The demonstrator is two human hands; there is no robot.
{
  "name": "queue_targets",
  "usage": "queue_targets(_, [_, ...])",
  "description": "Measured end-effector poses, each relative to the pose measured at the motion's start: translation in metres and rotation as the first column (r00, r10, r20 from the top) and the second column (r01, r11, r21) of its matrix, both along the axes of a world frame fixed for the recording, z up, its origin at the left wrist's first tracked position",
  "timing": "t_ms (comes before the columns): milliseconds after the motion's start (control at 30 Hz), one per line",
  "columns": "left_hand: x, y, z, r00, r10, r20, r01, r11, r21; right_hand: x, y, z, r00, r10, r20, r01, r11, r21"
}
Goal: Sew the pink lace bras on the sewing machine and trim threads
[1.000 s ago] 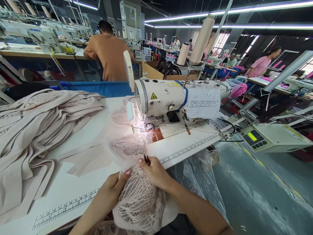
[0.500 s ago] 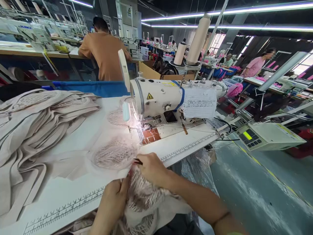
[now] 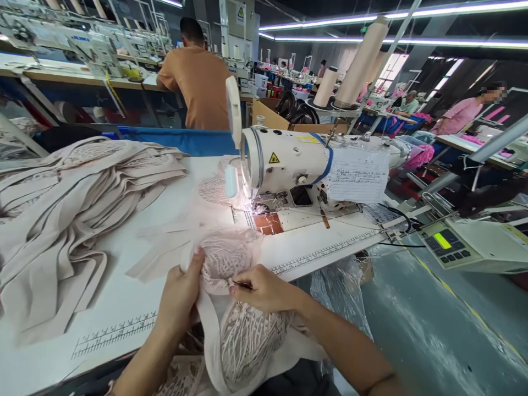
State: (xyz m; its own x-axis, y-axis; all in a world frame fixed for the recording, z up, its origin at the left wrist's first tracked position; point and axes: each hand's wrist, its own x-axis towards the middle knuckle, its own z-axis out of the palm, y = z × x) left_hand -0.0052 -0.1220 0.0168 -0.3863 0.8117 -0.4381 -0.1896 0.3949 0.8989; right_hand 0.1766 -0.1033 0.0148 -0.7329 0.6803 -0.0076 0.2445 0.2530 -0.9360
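Observation:
A pale pink lace garment piece [image 3: 229, 256] with rounded, cup-like panels runs from the sewing machine [image 3: 284, 159] over the table edge onto my lap. My left hand [image 3: 181, 291] is closed on its left border, thumb on top, where a plain fabric band [image 3: 210, 335] hangs down. In my right hand [image 3: 264, 289] is a small dark pointed tool [image 3: 242, 284], its tip against the lace near the lower seam; its exact kind is hard to make out. A second lace cup [image 3: 253, 341] lies below my right hand. The lit needle area is partly hidden by fabric.
A heap of matching pieces [image 3: 78, 198] covers the table's left side. A printed ruler [image 3: 115, 333] runs along the front edge. A control box [image 3: 474, 245] sits at right, thread cones [image 3: 358, 66] behind the machine. A person in a brown shirt [image 3: 202, 82] sits ahead.
My left hand has moved up and left along the garment, spreading the lace. My right hand has shifted slightly down and right with the tool. The camera view has swung a little left.

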Motion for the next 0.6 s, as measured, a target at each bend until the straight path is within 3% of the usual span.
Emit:
queue_targets(167, [0.000,0.001,-0.013,0.994,0.052,-0.097,-0.038,0.990,0.135,-0.007,-0.010,0.002,0.971,-0.183,0.151,0.157,0.973,0.171])
queue_targets(300, [0.002,-0.006,-0.014,0.992,0.030,-0.126,-0.009,0.986,0.164,-0.005,-0.008,0.004,0.953,-0.148,0.265,0.112,0.983,0.146])
queue_targets(367, [0.005,-0.009,-0.012,0.980,-0.006,-0.199,0.038,0.987,0.158,-0.006,-0.006,0.003,0.894,-0.214,0.394,0.118,0.960,0.254])
queue_targets(467, [0.007,-0.005,-0.005,0.954,-0.080,-0.290,0.126,0.982,0.144,-0.011,-0.008,0.002,0.735,-0.344,0.585,0.059,0.891,0.451])
queue_targets(533, [-0.001,0.007,0.000,0.936,-0.161,-0.312,0.216,0.965,0.150,-0.014,-0.010,0.005,0.675,-0.338,0.655,-0.011,0.884,0.467])
queue_targets(600, [-0.021,0.027,0.003,0.902,-0.243,-0.357,0.319,0.932,0.171,-0.013,-0.012,0.011,0.668,-0.288,0.686,-0.041,0.906,0.421])
